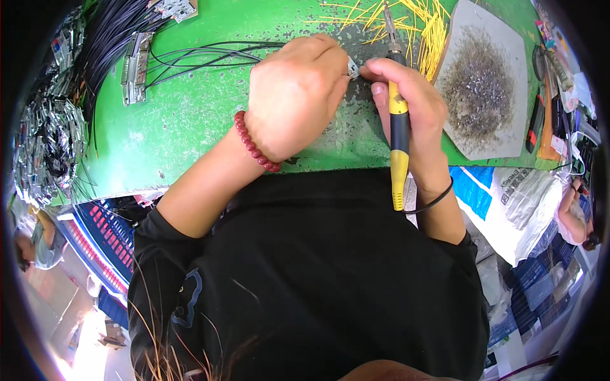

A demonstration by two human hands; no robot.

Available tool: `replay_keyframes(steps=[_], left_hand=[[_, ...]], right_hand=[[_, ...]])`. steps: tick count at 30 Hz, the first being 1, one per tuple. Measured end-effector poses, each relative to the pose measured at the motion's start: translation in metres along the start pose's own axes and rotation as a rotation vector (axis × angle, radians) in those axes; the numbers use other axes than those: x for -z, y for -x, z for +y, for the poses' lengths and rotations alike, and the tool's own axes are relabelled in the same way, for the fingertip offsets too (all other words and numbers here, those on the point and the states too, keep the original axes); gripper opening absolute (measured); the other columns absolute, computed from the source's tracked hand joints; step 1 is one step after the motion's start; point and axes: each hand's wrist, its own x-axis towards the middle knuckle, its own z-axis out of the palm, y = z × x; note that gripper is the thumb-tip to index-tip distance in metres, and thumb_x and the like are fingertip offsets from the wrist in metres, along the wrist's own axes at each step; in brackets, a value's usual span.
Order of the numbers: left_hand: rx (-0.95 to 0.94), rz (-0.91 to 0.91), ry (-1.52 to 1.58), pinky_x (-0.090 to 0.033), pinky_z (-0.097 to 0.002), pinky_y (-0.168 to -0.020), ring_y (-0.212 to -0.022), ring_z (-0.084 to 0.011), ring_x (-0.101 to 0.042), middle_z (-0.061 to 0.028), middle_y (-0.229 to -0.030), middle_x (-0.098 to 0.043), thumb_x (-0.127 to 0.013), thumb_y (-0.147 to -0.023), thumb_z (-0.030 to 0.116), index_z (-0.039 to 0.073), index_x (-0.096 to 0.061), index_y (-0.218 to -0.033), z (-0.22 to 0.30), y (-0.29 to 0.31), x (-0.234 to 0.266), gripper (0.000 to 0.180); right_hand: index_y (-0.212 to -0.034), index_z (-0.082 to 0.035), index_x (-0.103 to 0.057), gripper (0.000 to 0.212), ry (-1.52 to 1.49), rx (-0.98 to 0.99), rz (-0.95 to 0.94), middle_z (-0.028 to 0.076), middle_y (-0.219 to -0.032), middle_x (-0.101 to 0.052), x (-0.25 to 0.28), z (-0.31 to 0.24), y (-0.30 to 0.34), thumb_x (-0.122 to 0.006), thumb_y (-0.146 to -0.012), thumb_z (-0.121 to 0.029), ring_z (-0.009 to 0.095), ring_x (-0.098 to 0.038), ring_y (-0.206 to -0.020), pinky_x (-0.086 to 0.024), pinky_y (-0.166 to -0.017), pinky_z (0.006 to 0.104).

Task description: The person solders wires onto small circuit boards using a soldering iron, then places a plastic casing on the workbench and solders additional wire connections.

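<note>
Beside the gritty grey slab, the right hand grips a yellow-and-black soldering iron pointed outward, presumably sparing the left hand, which pinches a silvery metal piece.

The soldering iron is fitted with a smooth plastic handle; beneath the grip, the tabletop is coated with scuffed paint; right of it, a matt, gritty board is seen.
</note>
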Motion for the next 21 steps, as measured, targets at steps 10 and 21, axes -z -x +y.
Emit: replay_keyframes(steps=[10,21], left_hand=[[-0.008,-0.029,0.050,-0.052,-0.0390,-0.067,-0.078,-0.0298,-0.062,-0.0095,-0.082,-0.062,-0.067,-0.072,0.004,0.004,-0.061,-0.076,-0.004,0.004,0.001,0.007],[-0.001,-0.030,-0.066,-0.053,-0.0389,-0.065,-0.079,-0.0283,-0.062,-0.0074,-0.083,-0.061,-0.065,-0.071,0.005,0.004,-0.061,-0.074,0.002,0.003,0.001,0.004]], right_hand=[[-0.115,-0.003,-0.061,0.024,-0.452,-0.282,0.031,0.007,-0.092,-0.070,0.007,-0.011,0.018,-0.064,-0.091,-0.008,0.017,-0.069,-0.079,-0.053,-0.070,0.0259],[-0.110,0.006,-0.067,0.042,-0.626,-0.459,0.237,0.006,-0.081,-0.063,0.027,-0.009,0.044,-0.063,-0.090,-0.031,0.010,-0.058,-0.066,-0.045,-0.060,0.0226]])
